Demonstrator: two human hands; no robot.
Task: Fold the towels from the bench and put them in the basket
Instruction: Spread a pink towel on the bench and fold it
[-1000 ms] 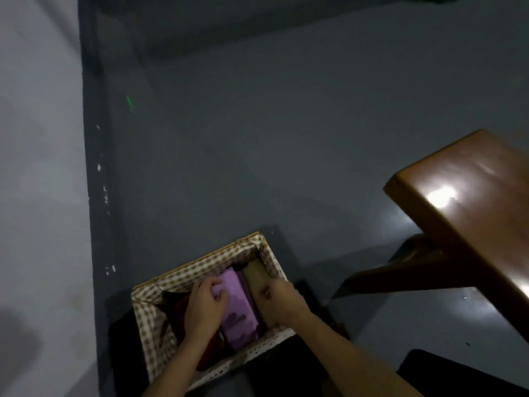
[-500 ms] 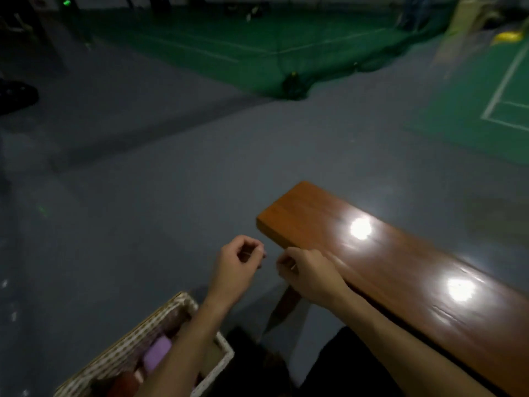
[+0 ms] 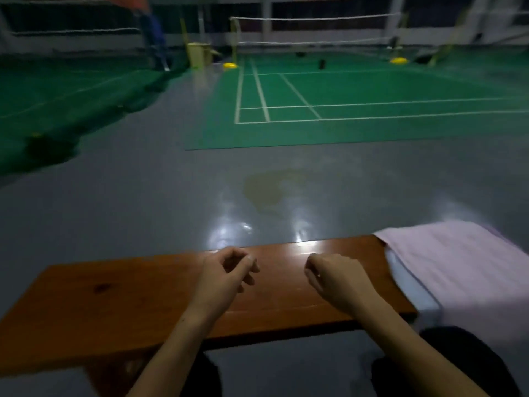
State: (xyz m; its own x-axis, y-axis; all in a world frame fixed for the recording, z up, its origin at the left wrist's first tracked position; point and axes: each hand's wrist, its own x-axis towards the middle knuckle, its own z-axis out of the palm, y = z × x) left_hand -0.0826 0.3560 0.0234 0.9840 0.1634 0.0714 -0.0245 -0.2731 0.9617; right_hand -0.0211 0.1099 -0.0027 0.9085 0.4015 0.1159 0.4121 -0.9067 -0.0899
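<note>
While pink towel [image 3: 463,270] lies on bench [image 3: 120,305], left hand [image 3: 221,277] and right hand [image 3: 333,277] hover loosely curled, empty

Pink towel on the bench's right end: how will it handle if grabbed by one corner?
Probably floppy: the pink towel already drapes over the bench edge, so a one-corner grab would likely let it hang and unfold. Likely light for its spread. It may slide easily, since the bench top looks glossy. A paler layer shows beneath it and might drag along.

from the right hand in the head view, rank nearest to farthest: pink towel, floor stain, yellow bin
1. Pink towel, on the bench just right of the right hand.
2. Floor stain, on the grey floor beyond the bench.
3. Yellow bin, far back left by the court.
</note>
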